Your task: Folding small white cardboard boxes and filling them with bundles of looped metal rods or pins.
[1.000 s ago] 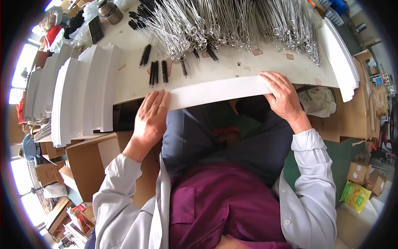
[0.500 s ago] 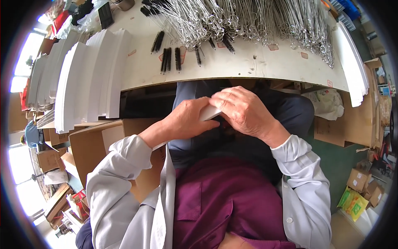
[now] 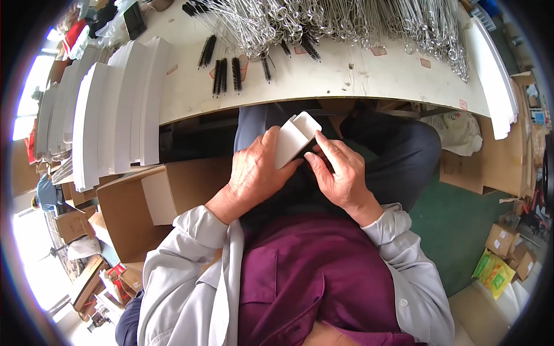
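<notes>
Both hands work over the lap, below the table edge (image 3: 323, 95). The left hand (image 3: 257, 173) wraps its fingers around a folded white card sleeve (image 3: 294, 138), steadying it; the right hand (image 3: 340, 173) pinches its lower edge, apparently pressing a fold.

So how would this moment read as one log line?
left hand: holds white card sleeve | right hand: holds it too | place: over lap, below table

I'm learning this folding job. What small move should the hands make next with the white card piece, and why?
Probably press the fold flat. The left hand and right hand both pinch the white card piece over the lap, and it looks only partly folded, its upper end open, away from the table.
</notes>
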A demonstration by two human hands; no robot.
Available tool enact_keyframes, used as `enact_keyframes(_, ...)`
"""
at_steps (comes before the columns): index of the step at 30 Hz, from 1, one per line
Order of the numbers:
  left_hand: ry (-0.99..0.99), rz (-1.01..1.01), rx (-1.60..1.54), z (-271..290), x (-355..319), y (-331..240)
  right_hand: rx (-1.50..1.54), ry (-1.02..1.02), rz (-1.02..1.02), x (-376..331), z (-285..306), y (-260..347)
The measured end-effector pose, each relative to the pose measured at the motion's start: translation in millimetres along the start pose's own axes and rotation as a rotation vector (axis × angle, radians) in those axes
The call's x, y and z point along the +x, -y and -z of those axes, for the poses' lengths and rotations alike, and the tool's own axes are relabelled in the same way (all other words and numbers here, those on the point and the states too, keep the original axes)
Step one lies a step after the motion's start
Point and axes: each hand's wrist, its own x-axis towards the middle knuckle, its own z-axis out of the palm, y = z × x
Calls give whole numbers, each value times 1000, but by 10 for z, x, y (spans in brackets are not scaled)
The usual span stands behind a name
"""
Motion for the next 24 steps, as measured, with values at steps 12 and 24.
enact_keyframes(12,-51,-21,13,-82,-98,-59,-47,47,-15,-55,38,-2)
enact_keyframes(24,-80,-72,-55,-168,-163,-44,446,218,-445,-54,23,65)
